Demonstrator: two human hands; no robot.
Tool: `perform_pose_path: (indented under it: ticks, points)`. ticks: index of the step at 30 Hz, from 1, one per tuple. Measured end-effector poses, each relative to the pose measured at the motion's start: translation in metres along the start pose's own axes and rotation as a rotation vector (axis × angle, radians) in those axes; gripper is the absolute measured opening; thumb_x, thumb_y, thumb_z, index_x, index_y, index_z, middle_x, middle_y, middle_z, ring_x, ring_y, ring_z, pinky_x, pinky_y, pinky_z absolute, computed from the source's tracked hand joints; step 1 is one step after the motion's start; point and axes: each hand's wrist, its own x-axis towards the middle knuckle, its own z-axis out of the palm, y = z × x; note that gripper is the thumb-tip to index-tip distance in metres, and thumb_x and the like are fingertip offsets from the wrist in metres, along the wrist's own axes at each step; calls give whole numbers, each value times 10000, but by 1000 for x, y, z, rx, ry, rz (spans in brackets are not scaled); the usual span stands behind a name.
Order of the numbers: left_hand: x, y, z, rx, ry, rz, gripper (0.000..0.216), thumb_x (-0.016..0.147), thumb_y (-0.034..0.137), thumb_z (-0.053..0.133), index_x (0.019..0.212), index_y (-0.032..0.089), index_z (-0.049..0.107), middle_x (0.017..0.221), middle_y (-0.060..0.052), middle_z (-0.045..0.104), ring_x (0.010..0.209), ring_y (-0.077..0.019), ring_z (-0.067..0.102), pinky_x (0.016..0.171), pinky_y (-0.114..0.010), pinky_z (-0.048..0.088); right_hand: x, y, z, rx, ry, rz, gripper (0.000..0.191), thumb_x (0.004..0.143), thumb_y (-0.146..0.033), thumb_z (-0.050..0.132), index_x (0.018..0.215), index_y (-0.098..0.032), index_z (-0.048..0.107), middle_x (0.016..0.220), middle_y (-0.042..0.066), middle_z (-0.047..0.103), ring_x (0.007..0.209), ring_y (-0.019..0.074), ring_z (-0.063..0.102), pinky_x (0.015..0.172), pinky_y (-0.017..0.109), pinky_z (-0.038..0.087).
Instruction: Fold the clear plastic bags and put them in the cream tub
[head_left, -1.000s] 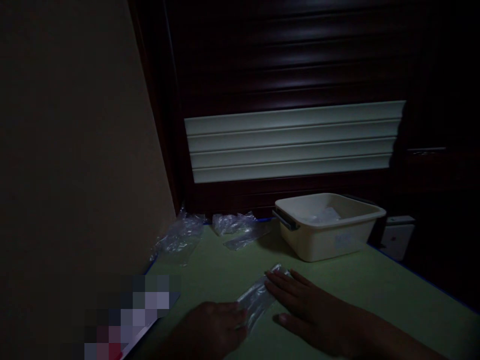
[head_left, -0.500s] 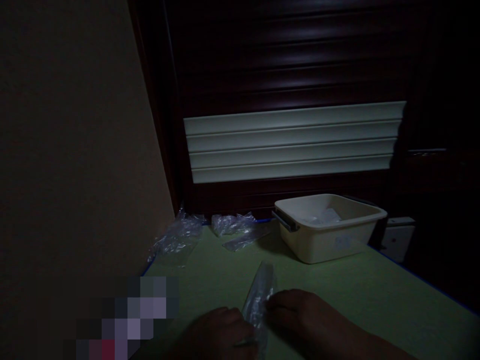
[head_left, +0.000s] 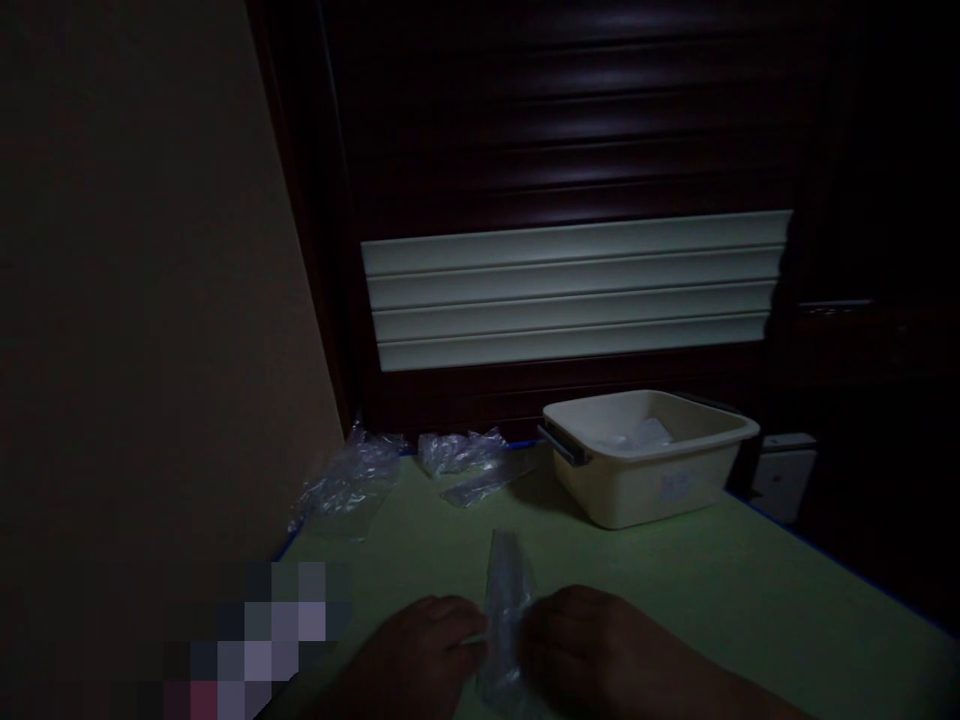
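On the green table (head_left: 750, 590), I have the folded clear plastic bag (head_left: 507, 580) between my two hands. My left hand (head_left: 424, 645) keeps thumb and finger narrowly apart at its left edge; my right hand (head_left: 589, 640) curls at the right edge. Whether either one pinches, I cannot tell. I judge it very light, soft and slippery, so both long edges suit holding.

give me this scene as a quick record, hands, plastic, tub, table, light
left hand: at the left edge of a clear plastic strip
right hand: at the strip's right edge
tub: cream, on the table, clear plastic inside
table: pale green, blue edge
crumpled plastic: at the table's far left
light: dim
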Motion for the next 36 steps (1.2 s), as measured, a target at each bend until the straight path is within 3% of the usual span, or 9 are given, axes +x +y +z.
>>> perform_pose_path:
  ticks: [3,9,13,18,26,32,36]
  points:
    - [1,-1,-2,-12,-14,-20,251,803,51,507,927,212,656,1001,-25,702,906,-197,639,813,-303,524,1,-2,6,-120,8,-32,121,900,-121,529,848,-161,630,777,39,687,702,176,618,643,291,444]
    - [5,7,-15,-108,-5,-22,351,698,-22,488,959,154,645,950,-55,697,874,-186,624,804,-275,497,4,-3,7,-153,-21,95,125,830,-68,567,788,-167,630,737,32,681,636,168,620,574,256,422]
    - [6,11,-16,-182,62,-55,279,747,-2,475,906,158,639,875,-46,690,828,-177,613,767,-268,480,6,-4,4,24,-49,296,197,736,2,533,803,-156,630,758,44,682,650,159,616,577,230,421]
    - [8,7,-11,-209,74,-112,238,739,25,509,882,170,631,839,-40,678,792,-176,599,712,-255,474,8,-10,-8,303,23,463,221,803,-58,442,838,-162,633,798,55,672,676,154,599,601,223,435]
    - [9,6,-9,-131,67,-83,163,777,26,581,823,177,623,840,-11,668,798,-165,589,717,-250,450,6,-9,-6,346,-22,437,324,615,-61,573,923,-126,652,954,107,659,865,222,583,756,284,454]
    - [10,7,-11,-137,71,-85,138,788,47,596,794,180,631,836,-4,668,792,-163,589,725,-260,453,8,-9,-4,325,-24,442,194,703,-107,592,874,-162,665,891,77,651,810,200,587,701,267,446]
    - [10,8,-12,-194,75,-87,144,784,36,601,793,174,643,824,-9,669,792,-161,588,715,-247,457,11,-11,-3,290,-2,419,220,751,-63,543,881,-166,687,885,77,664,820,195,596,717,266,441]
